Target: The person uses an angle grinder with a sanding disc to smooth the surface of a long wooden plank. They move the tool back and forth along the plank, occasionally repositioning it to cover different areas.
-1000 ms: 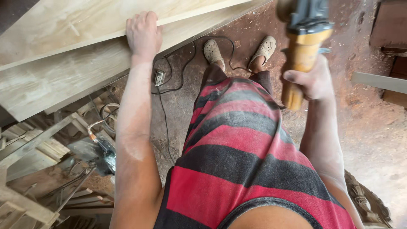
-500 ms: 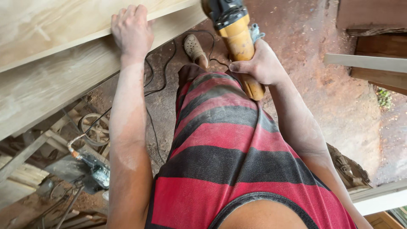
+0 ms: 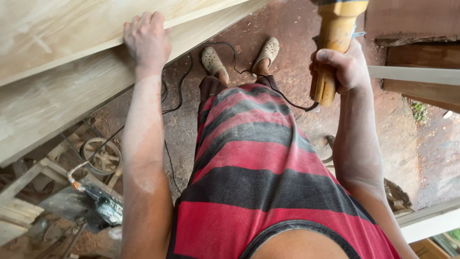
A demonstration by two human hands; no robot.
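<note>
A person in a red and black striped shirt (image 3: 258, 192) stands on a dirt floor (image 3: 297, 72). The left hand (image 3: 146, 41), at eleven o'clock, lies with fingers curled over the edge of a pale wooden plank (image 3: 57, 96). The right hand (image 3: 342, 67), at one o'clock, clenches the yellow handle of a power tool (image 3: 335, 38), its black cord (image 3: 268, 86) trailing beneath

Pretty clearly a rough woodworking shop, dirt floor (image 3: 287, 120) covered in reddish sawdust. Big pale planks (image 3: 62, 91) sit under the left hand (image 3: 146, 41), a yellow power tool (image 3: 333, 43) is in the right hand (image 3: 345, 67), and scrap timber and an old wheel (image 3: 101, 156) lie below the left arm.
</note>
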